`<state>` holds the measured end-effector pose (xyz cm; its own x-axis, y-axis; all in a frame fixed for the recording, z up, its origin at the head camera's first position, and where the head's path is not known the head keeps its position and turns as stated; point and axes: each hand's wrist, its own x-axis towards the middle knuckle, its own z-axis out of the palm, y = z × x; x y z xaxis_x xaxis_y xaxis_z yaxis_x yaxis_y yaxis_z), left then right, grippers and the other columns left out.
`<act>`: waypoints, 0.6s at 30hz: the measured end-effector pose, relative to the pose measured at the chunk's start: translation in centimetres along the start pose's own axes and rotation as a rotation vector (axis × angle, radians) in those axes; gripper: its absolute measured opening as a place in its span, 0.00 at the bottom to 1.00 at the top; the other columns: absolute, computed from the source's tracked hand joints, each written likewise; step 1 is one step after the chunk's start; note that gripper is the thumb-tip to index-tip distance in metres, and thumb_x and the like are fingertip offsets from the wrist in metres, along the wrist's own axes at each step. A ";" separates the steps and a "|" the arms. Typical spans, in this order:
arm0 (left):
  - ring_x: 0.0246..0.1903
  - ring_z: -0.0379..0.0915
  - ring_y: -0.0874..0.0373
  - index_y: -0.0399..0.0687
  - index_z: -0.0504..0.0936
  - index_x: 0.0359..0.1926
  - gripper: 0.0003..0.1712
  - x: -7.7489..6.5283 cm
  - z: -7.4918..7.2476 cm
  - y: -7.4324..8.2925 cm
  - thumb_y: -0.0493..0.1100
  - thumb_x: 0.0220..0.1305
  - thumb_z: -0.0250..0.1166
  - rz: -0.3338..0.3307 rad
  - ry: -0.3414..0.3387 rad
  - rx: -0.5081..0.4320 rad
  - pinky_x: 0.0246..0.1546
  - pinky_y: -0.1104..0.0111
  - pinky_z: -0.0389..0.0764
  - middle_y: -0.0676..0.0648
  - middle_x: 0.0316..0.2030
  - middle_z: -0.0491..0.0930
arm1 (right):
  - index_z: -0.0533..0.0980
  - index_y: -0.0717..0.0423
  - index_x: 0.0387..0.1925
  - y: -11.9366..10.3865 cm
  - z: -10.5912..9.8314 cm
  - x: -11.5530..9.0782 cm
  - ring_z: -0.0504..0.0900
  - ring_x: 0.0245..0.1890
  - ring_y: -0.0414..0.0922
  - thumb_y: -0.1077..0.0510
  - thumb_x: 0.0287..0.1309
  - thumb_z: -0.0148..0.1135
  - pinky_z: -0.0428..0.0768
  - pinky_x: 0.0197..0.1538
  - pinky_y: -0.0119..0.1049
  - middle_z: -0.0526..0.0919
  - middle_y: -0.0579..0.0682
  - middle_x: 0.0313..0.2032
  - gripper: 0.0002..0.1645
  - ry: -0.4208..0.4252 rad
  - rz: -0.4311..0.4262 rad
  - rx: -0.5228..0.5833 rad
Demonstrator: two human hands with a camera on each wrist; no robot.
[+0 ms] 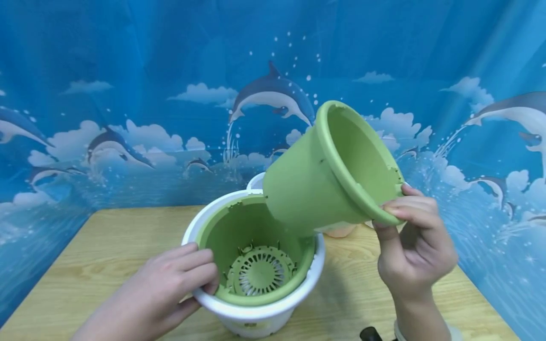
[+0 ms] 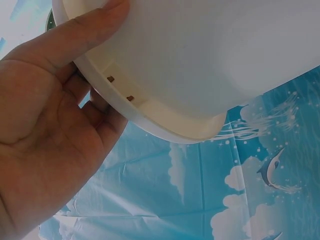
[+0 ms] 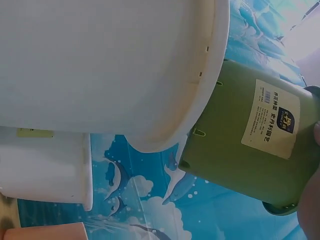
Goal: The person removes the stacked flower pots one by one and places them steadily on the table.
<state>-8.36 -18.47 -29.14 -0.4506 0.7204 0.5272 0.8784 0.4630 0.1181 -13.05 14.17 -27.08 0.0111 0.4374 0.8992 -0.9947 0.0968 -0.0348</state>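
Note:
A large white pot (image 1: 251, 323) stands on the table with a green pot (image 1: 256, 300) nested inside it; slots show in the green pot's base. My left hand (image 1: 166, 279) grips the near-left rims, its thumb under the white rim, as the left wrist view shows. My right hand (image 1: 415, 246) pinches the rim of a smaller green pot (image 1: 298, 184) between thumb and fingers. This pot is tilted, its mouth toward the upper right and its base over the nested pot's right side. A printed label (image 3: 272, 117) shows on its side in the right wrist view.
Behind the pots stand another white pot (image 3: 45, 167) and an orange pot (image 3: 47, 232), mostly hidden in the head view. A dark object (image 1: 370, 334) shows at the bottom edge. A blue dolphin-print curtain (image 1: 170, 47) hangs behind the wooden table (image 1: 128, 237).

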 end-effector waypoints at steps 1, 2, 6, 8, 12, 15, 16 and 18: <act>0.35 0.63 0.70 0.64 0.75 0.34 0.20 0.0 0.0 0.0 0.39 0.46 0.76 -0.002 -0.002 0.002 0.34 0.79 0.72 0.67 0.35 0.69 | 0.74 0.73 0.21 0.1 0.0 0.0 0.81 0.32 0.47 0.68 0.41 0.77 0.76 0.60 0.46 0.82 0.61 0.23 0.17 0.005 -0.002 -0.007; 0.35 0.63 0.70 0.64 0.75 0.34 0.20 0.0 0.0 0.0 0.39 0.46 0.76 -0.004 -0.004 0.002 0.34 0.79 0.72 0.67 0.35 0.69 | 0.75 0.73 0.21 0.1 0.0 0.0 0.81 0.32 0.47 0.68 0.41 0.78 0.76 0.60 0.46 0.82 0.61 0.23 0.17 0.007 -0.004 -0.012; 0.35 0.63 0.70 0.64 0.75 0.34 0.20 0.0 0.0 0.0 0.40 0.47 0.76 -0.011 -0.008 0.004 0.34 0.79 0.72 0.67 0.35 0.69 | 0.75 0.73 0.21 0.2 -0.1 0.0 0.81 0.32 0.46 0.67 0.42 0.77 0.76 0.60 0.46 0.82 0.60 0.23 0.16 0.013 -0.008 -0.044; 0.35 0.63 0.70 0.64 0.75 0.34 0.20 0.0 0.0 0.0 0.39 0.46 0.76 -0.007 -0.004 0.008 0.34 0.79 0.72 0.67 0.35 0.69 | 0.75 0.73 0.21 0.2 -0.1 0.1 0.81 0.33 0.46 0.67 0.43 0.77 0.76 0.60 0.45 0.82 0.59 0.23 0.16 0.013 -0.004 -0.067; 0.35 0.63 0.70 0.64 0.75 0.33 0.20 0.0 0.0 0.0 0.39 0.45 0.76 -0.002 0.001 0.008 0.34 0.79 0.72 0.67 0.35 0.69 | 0.75 0.72 0.21 0.0 -0.1 0.3 0.80 0.34 0.44 0.66 0.43 0.77 0.75 0.61 0.44 0.83 0.57 0.23 0.17 0.020 0.019 -0.122; 0.35 0.63 0.70 0.64 0.75 0.34 0.20 -0.1 0.0 0.0 0.39 0.46 0.76 -0.008 -0.005 0.005 0.34 0.79 0.72 0.67 0.35 0.68 | 0.75 0.73 0.21 0.0 -0.3 0.5 0.80 0.34 0.43 0.65 0.43 0.78 0.75 0.61 0.44 0.84 0.56 0.24 0.18 0.018 0.031 -0.159; 0.35 0.63 0.70 0.64 0.75 0.34 0.20 -0.1 0.0 0.0 0.39 0.46 0.76 -0.011 -0.009 0.003 0.34 0.79 0.72 0.67 0.35 0.69 | 0.75 0.73 0.22 0.1 -0.3 0.6 0.80 0.34 0.43 0.64 0.43 0.78 0.75 0.60 0.44 0.84 0.56 0.24 0.19 0.014 0.033 -0.172; 0.34 0.63 0.70 0.65 0.75 0.34 0.20 -0.1 0.0 0.0 0.39 0.47 0.76 -0.017 -0.018 0.000 0.33 0.78 0.72 0.67 0.35 0.68 | 0.75 0.74 0.22 0.1 -0.6 0.7 0.80 0.34 0.43 0.62 0.43 0.79 0.76 0.60 0.44 0.84 0.56 0.25 0.20 0.001 0.031 -0.197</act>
<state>-8.30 -18.49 -29.18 -0.4685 0.7214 0.5101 0.8705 0.4756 0.1269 -13.12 15.00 -26.72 -0.0193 0.4440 0.8958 -0.9554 0.2558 -0.1473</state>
